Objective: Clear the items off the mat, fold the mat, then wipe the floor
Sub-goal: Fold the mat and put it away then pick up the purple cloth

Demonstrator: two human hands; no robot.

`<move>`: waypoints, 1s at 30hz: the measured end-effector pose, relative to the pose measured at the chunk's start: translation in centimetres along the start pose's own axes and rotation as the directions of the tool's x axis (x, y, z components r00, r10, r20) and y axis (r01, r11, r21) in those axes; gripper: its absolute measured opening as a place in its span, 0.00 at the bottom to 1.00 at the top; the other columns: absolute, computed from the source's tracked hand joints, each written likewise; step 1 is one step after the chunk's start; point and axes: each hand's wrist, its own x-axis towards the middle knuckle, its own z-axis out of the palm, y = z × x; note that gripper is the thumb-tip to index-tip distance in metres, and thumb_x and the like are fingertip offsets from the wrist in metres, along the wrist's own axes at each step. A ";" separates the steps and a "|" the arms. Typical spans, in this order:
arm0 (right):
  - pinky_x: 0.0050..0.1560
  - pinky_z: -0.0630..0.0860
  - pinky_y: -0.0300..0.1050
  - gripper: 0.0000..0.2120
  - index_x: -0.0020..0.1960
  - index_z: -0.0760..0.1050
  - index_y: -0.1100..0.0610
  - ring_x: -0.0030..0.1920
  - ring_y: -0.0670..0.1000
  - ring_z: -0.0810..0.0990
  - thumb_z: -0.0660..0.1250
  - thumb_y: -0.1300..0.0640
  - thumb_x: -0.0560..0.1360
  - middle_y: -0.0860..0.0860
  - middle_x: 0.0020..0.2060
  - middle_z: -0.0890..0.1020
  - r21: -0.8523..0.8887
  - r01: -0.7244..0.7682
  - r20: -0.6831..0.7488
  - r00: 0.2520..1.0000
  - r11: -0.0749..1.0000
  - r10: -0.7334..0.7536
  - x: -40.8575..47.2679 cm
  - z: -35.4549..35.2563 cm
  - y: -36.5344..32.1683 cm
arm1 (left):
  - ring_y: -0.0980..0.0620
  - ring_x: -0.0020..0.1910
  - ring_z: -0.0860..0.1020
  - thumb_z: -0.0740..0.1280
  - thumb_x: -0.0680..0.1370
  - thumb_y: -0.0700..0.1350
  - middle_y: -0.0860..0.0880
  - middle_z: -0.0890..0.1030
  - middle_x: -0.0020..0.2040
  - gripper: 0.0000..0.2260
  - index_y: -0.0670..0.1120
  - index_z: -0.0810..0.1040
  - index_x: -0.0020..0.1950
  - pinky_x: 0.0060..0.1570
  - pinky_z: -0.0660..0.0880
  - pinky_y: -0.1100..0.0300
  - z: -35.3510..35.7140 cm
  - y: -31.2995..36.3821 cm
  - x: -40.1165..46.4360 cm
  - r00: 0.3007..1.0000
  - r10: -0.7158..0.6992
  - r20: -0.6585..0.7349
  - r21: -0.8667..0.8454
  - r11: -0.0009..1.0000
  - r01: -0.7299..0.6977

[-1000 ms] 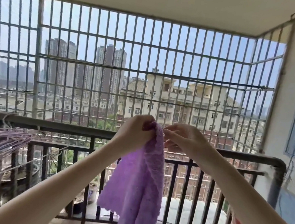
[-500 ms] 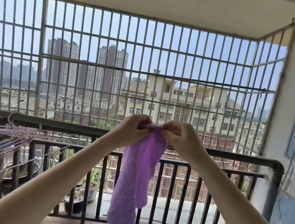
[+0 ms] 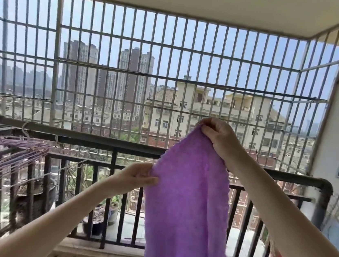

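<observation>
Hanging with its long axis running almost straight down, the fuzzy purple microfibre cloth (image 3: 187, 205) is held up in the air in front of the black metal balcony railing (image 3: 98, 143), its top corner highest and its lower end dropping out of the bottom of the view. No label or writing can be read on it. The right hand (image 3: 217, 134) pinches the top corner, fingers (image 3: 206, 130) curled together around the fabric with the cloth falling below them. The left hand (image 3: 135, 176), lower down, pinches the cloth's left edge between thumb and fingers, the fabric spreading rightward from them. Purple wire hangers (image 3: 7, 155) crowd the rail at left, beneath the grey window grille (image 3: 54, 60).
</observation>
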 end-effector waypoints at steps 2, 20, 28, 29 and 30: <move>0.43 0.68 0.29 0.08 0.49 0.75 0.57 0.43 0.41 0.73 0.57 0.64 0.79 0.45 0.41 0.75 -0.091 0.031 -0.008 0.999 0.995 -0.032 0.3 -0.8 0.6 | 0.48 0.52 0.80 0.70 0.71 0.51 0.44 0.81 0.51 0.19 0.39 0.77 0.54 0.56 0.77 0.56 -0.4 -1.1 -0.1 1.000 -0.031 -0.001 0.032 0.999 0.031; 0.47 0.75 0.35 0.11 0.50 0.78 0.53 0.46 0.54 0.80 0.71 0.51 0.70 0.52 0.44 0.82 -0.352 0.107 0.144 0.988 0.930 -0.059 1.3 -7.2 6.2 | 0.57 0.41 0.76 0.58 0.81 0.46 0.54 0.77 0.41 0.08 0.49 0.77 0.48 0.43 0.69 0.66 -6.8 7.9 6.2 0.984 0.174 -0.046 0.783 0.618 -0.073; 0.55 0.75 0.44 0.16 0.54 0.77 0.45 0.57 0.48 0.76 0.71 0.61 0.70 0.46 0.55 0.77 -0.168 0.053 0.204 0.979 0.984 -0.018 2.7 -8.1 4.8 | 0.61 0.39 0.74 0.62 0.79 0.44 0.56 0.77 0.39 0.08 0.53 0.75 0.42 0.41 0.68 0.69 -10.2 11.8 7.9 0.984 0.177 0.027 0.776 0.617 -0.132; 0.58 0.74 0.47 0.16 0.54 0.77 0.45 0.58 0.50 0.76 0.71 0.61 0.70 0.47 0.56 0.77 -0.184 0.072 0.172 0.984 0.980 -0.040 3.1 -8.1 4.7 | 0.59 0.40 0.75 0.62 0.79 0.44 0.55 0.78 0.40 0.07 0.52 0.76 0.43 0.43 0.69 0.66 -10.5 12.1 8.2 0.981 0.192 0.029 0.789 0.599 -0.141; 0.58 0.72 0.46 0.16 0.54 0.76 0.44 0.58 0.50 0.75 0.71 0.61 0.71 0.48 0.56 0.77 -0.206 0.096 0.137 0.988 0.974 -0.069 3.5 -8.0 4.4 | 0.56 0.41 0.75 0.62 0.79 0.44 0.53 0.78 0.41 0.06 0.50 0.77 0.44 0.45 0.71 0.63 -10.8 12.5 8.5 0.977 0.211 0.027 0.808 0.570 -0.145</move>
